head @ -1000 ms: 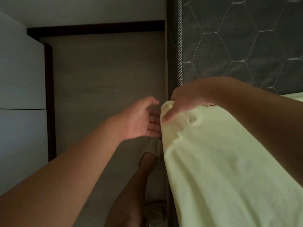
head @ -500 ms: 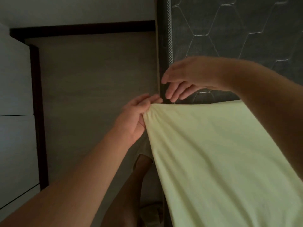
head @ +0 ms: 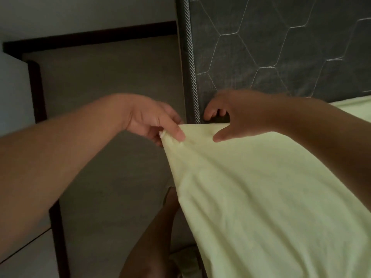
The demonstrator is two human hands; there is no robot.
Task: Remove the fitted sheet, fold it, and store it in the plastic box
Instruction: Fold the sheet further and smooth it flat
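Left hand (head: 152,121) pinches the fitted sheet (head: 261,187) beside the mattress (head: 281,47).

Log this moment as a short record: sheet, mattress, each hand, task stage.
sheet: pale yellow-green, covers the near part of the mattress, corner drawn out past the mattress side
mattress: dark grey, quilted, bare beyond the sheet's edge
left hand: pinches the sheet's corner
right hand: over the sheet's edge, thumb on the sheet, fingers curled past the hem; grip unclear
stage: sheet partly off, not yet folded
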